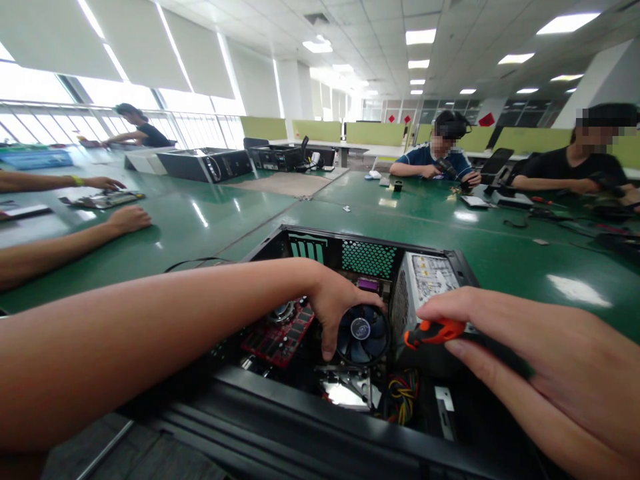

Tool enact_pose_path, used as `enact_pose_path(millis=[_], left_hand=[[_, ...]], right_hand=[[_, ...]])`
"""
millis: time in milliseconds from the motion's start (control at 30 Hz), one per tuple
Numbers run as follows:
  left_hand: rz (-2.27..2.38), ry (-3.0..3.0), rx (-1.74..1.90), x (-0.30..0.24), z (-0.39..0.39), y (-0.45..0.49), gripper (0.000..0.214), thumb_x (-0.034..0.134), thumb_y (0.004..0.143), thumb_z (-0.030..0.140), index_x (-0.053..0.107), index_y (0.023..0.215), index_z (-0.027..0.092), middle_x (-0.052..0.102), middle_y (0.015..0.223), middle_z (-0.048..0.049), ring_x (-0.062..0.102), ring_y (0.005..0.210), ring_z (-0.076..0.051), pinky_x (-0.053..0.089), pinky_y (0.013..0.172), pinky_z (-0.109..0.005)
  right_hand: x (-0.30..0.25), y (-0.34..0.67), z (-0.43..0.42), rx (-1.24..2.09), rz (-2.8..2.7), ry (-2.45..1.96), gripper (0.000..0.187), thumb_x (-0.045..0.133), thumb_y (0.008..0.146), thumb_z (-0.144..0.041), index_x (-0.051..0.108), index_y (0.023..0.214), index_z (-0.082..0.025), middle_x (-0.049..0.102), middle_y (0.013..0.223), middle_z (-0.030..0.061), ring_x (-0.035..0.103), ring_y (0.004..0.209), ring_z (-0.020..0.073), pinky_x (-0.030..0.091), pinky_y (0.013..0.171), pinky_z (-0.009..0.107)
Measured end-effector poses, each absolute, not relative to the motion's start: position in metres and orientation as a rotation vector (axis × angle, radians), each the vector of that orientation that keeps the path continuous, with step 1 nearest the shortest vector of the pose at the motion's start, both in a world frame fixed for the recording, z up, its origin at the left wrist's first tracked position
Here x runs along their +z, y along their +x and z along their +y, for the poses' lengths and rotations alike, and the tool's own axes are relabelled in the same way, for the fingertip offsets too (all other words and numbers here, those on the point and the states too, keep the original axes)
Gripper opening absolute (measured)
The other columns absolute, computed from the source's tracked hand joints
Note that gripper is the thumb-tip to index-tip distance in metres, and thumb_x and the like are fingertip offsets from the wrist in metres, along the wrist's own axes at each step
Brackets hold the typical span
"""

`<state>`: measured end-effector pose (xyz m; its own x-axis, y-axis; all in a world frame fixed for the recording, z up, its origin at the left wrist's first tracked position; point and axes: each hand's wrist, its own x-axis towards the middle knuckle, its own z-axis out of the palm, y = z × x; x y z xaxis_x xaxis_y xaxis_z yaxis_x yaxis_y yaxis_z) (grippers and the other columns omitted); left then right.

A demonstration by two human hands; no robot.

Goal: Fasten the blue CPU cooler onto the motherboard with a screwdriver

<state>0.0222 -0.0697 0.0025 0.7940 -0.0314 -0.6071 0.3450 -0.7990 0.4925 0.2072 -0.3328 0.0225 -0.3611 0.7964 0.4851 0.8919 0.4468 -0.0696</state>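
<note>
An open black computer case (340, 413) lies in front of me on the green table. Inside it, my left hand (333, 293) grips the round black cooling fan (361, 330), thumb on its near left side and fingers over the far rim. My right hand (530, 353) holds an orange and black screwdriver (435, 331) to the right of the fan; its shaft is not visible. Left of the fan is a red circuit card (280, 337). The silver power supply (433, 273) sits at the case's right, and bundled coloured wires (403, 397) lie nearer me.
Another person's arms (115, 227) rest on the table (200, 230) at left, near a circuit board (103, 199). Two people (445, 150) work across the table at right. More computer cases (205, 163) stand further back.
</note>
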Motion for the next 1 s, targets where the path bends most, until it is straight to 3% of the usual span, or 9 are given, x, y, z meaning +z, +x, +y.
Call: enact_pose_path(millis=[167,367,433,567,700,800,867,1000], left_hand=[[0.217,2.369,-0.803,0.0023,-0.0707,0.0218,0.133,0.105,0.046,0.036,0.052,0.168,0.024,0.068,0.169,-0.0149,0.066,0.156,-0.040,0.051,0.134,-0.047],[0.224,2.372,-0.815,0.0038,-0.0723,0.0215,0.136,0.105,0.046,0.038,0.049,0.170,0.021,0.065,0.173,-0.0171,0.063,0.159,-0.042,0.049,0.135,-0.048],[0.231,2.379,-0.819,0.0050,-0.0727,0.0211,0.137,0.104,0.046,0.039,0.049,0.170,0.021,0.064,0.174,-0.0176,0.063,0.160,-0.041,0.048,0.135,-0.047],[0.235,2.381,-0.831,0.0053,-0.0721,0.0210,0.137,0.105,0.047,0.039,0.049,0.171,0.021,0.064,0.174,-0.0174,0.063,0.160,-0.040,0.049,0.135,-0.046],[0.250,2.393,-0.830,0.0046,-0.0718,0.0223,0.135,0.106,0.046,0.038,0.051,0.169,0.024,0.065,0.174,-0.0154,0.064,0.158,-0.041,0.050,0.135,-0.046],[0.254,2.377,-0.828,0.0044,-0.0724,0.0226,0.132,0.106,0.045,0.037,0.054,0.166,0.022,0.066,0.172,-0.0160,0.065,0.157,-0.040,0.049,0.135,-0.045],[0.255,2.365,-0.822,0.0043,-0.0727,0.0224,0.131,0.106,0.045,0.037,0.055,0.165,0.022,0.067,0.171,-0.0159,0.066,0.156,-0.040,0.050,0.135,-0.046],[0.252,2.368,-0.809,0.0043,-0.0727,0.0223,0.132,0.106,0.044,0.036,0.054,0.165,0.022,0.066,0.172,-0.0162,0.064,0.158,-0.041,0.049,0.136,-0.047]], right_hand=[[0.0300,0.2015,-0.3276,-0.326,-2.247,-1.391,0.026,0.044,0.122,-0.021,0.057,0.139,-0.035,0.090,0.121,-0.0015,0.090,0.095,0.0155,0.069,0.076,0.014],[0.0302,0.2041,-0.3291,-0.212,-2.221,-1.379,0.012,0.054,0.125,-0.039,0.065,0.132,-0.040,0.091,0.115,-0.0079,0.090,0.087,0.0156,0.069,0.067,0.023],[0.0305,0.2046,-0.3287,-0.229,-2.242,-1.359,0.014,0.054,0.125,-0.039,0.066,0.133,-0.040,0.091,0.118,-0.0082,0.090,0.094,0.0151,0.070,0.076,0.024],[0.0299,0.2030,-0.3263,-0.225,-2.268,-1.331,0.019,0.049,0.127,-0.034,0.065,0.136,-0.039,0.087,0.126,-0.0093,0.086,0.108,0.0071,0.064,0.092,0.012],[0.0279,0.2017,-0.3234,-0.279,-2.246,-1.314,0.022,0.053,0.124,-0.022,0.066,0.135,-0.035,0.087,0.128,-0.0035,0.087,0.114,0.0098,0.064,0.103,0.014],[0.0282,0.2029,-0.3238,-0.324,-2.212,-1.295,0.032,0.052,0.120,-0.013,0.065,0.140,-0.035,0.088,0.132,-0.0082,0.084,0.120,0.0021,0.047,0.120,0.006],[0.0285,0.2038,-0.3247,-0.293,-2.221,-1.297,0.035,0.052,0.118,-0.012,0.065,0.140,-0.035,0.088,0.132,-0.0106,0.082,0.119,-0.0020,0.041,0.119,0.001],[0.0256,0.2034,-0.3261,-0.305,-2.214,-1.300,0.029,0.050,0.122,-0.018,0.065,0.141,-0.035,0.090,0.129,-0.0071,0.087,0.111,0.0074,0.061,0.109,0.014]])
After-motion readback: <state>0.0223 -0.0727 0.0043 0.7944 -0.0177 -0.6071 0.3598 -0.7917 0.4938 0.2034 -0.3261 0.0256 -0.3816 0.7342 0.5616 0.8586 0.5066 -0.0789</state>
